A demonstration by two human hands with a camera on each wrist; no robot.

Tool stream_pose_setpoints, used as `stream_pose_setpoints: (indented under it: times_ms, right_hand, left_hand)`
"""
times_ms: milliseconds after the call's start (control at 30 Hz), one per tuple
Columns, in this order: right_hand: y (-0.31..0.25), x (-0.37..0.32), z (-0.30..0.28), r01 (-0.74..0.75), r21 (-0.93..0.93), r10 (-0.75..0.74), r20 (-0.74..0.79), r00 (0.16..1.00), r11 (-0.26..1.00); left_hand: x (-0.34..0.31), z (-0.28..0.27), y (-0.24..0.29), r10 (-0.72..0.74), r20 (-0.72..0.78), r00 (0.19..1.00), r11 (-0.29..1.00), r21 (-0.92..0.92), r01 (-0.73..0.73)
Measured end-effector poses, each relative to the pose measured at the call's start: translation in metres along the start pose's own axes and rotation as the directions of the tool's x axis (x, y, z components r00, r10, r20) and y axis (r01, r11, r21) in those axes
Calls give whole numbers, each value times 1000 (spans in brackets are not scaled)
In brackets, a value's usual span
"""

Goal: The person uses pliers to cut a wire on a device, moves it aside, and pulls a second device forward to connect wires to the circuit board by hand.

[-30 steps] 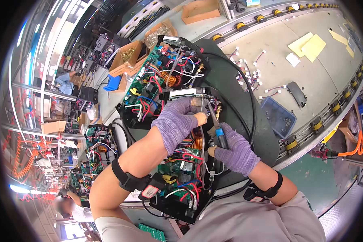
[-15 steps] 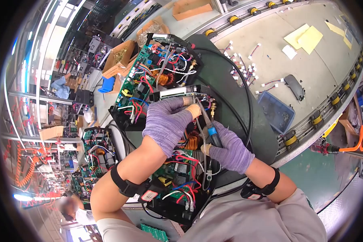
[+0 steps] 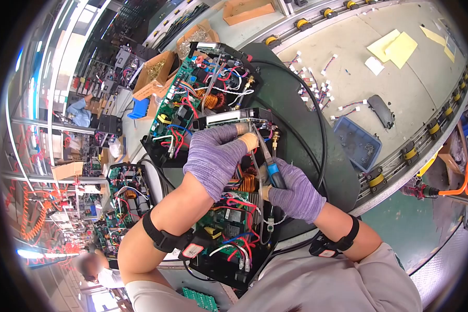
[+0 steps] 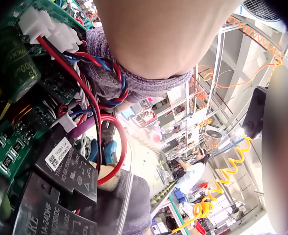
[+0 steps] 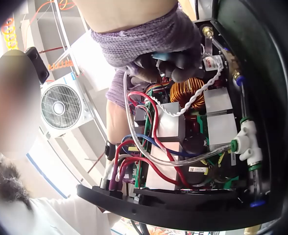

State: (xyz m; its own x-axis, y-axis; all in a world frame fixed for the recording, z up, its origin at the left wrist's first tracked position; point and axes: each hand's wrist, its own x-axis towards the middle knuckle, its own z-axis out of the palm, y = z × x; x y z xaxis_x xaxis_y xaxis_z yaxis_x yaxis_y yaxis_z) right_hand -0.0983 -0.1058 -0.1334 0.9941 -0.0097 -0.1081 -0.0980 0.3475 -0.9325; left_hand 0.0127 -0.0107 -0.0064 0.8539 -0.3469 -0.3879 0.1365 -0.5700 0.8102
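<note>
Both hands, in purple knit gloves with pale fingertips, work over the rear end of an opened black-cased unit with circuit boards (image 3: pixel 229 223). My left hand (image 3: pixel 216 158) pinches the end of a clear tube (image 3: pixel 261 200) between thumb and fingers by the white-topped end panel (image 3: pixel 234 118). My right hand (image 3: pixel 299 195) grips blue-handled pliers (image 3: pixel 274 174), whose long metal nose points up to the left fingertips. Blue handles also show beyond the wires in the left wrist view. In the right wrist view, the clear tube (image 5: pixel 156 160) loops from a white tee fitting (image 5: pixel 248 144) beside the copper coil (image 5: pixel 187 95).
A second opened unit (image 3: pixel 192 99) stands just behind, another (image 3: pixel 127 195) to the left. Black cables (image 3: pixel 317 119) curve across the dark green mat (image 3: pixel 286 83). On the right lie a blue tray (image 3: pixel 356 145), small wire connectors (image 3: pixel 322 93) and yellow paper (image 3: pixel 392 49).
The head view has shifted, so the bench appears slightly further left. Both hands keep their holds on the tube and pliers, with little visible movement relative to the unit.
</note>
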Motion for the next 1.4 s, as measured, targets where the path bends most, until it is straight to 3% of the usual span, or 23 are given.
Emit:
stream_pose_setpoints:
  times_ms: [133, 233, 367, 467, 500, 567, 600, 700, 733, 833, 933, 1033, 1133, 1333, 1400]
  right_hand:
    - [-13, -1, -4, -85, 32, 84, 46, 995, 996]
    - [-6, 0, -5, -40, 13, 39, 20, 999, 999]
    - [-7, 0, -7, 40, -219, -45, -21, 999, 975]
    - [-1, 1, -6, 64, -284, -82, -52, 995, 957]
    - [-4, 1, -5, 49, -260, -64, -49, 997, 964]
    - [-12, -2, -5, -11, -134, 8, -20, 1000, 991]
    - [-17, -3, -5, -58, -33, 58, 12, 998, 998]
    - [-36, -9, -7, -226, 208, 204, 120, 972, 952]
    - [-39, -10, -7, -285, 274, 249, 159, 955, 919]
    - [-35, -10, -5, -250, 328, 210, 152, 966, 911]
    - [-25, -7, 0, -184, 342, 155, 109, 982, 922]
    - [-32, -8, 5, -210, 318, 203, 55, 978, 924]
    - [-15, -1, 4, -90, 71, 90, 2, 996, 993]
    - [-11, -2, 4, -27, -255, 11, -64, 998, 967]
    - [-19, -2, 6, -86, -135, 78, -59, 995, 987]
  left_hand:
    - [-1, 2, 2, -8, -13, 1000, 1000, -2, 8]
    - [-1, 1, 2, -15, -19, 1000, 1000, 8, 15]
    - [-2, 0, 4, -5, -10, 1000, 1000, 31, 5]
    - [-5, -8, 24, -123, 48, 991, 932, 348, 99]
    - [-6, -9, 21, 66, 26, 998, 882, 467, -70]
    - [-9, -12, 13, 428, 55, 902, 647, 678, -349]
    - [-13, -7, 20, 410, -29, 912, 676, 681, -283]
    - [-2, -9, 22, 795, 40, 606, 289, 853, -435]
    - [0, -12, 24, 792, 93, 603, 257, 846, -467]
    - [11, -20, 20, 709, 188, 680, 245, 838, -488]
    - [14, -22, 21, 685, 211, 698, 264, 820, -507]
    - [21, -24, 13, 792, 225, 568, 176, 807, -564]
    - [22, -25, 9, 811, 209, 546, 190, 789, -585]
    - [20, -22, 8, 821, 182, 541, 211, 784, -583]
    - [22, -22, 5, 812, 156, 562, 252, 775, -579]
